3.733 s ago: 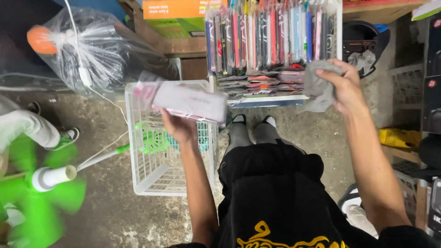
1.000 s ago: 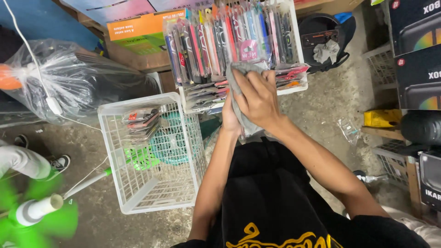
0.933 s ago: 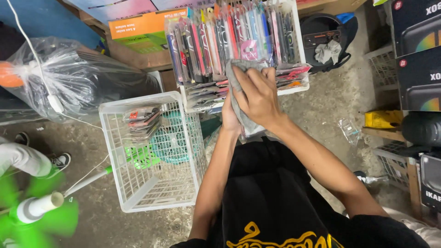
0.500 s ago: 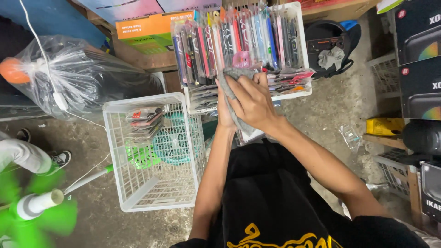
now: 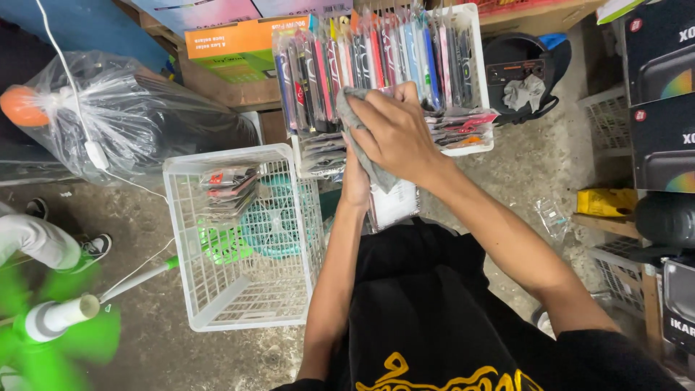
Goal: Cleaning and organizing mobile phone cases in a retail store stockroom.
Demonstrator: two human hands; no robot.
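My right hand (image 5: pixel 394 134) presses a grey cloth (image 5: pixel 362 141) against a flat clear-wrapped packet (image 5: pixel 394 205). My left hand (image 5: pixel 355 185) holds that packet from below and is mostly hidden behind the cloth and the right hand. Both hands are just in front of a white basket (image 5: pixel 470 80) packed with several upright colourful flat packets (image 5: pixel 376 61). To the left stands a second white wire basket (image 5: pixel 188 239) with a few packets (image 5: pixel 230 190) stacked in its far corner.
A green fan (image 5: pixel 43 326) spins at lower left. A clear plastic bag (image 5: pixel 130 116) lies at upper left, an orange cardboard box (image 5: pixel 232 47) behind it. A black bag (image 5: pixel 525 69) and dark boxes (image 5: pixel 662 87) stand at right. Another person's leg and shoe (image 5: pixel 51 242) are at left.
Earlier my left hand held a packet over the left basket while the right held the cloth apart. Now both hands are together on a packet, and the right hand has slid the cloth up it.
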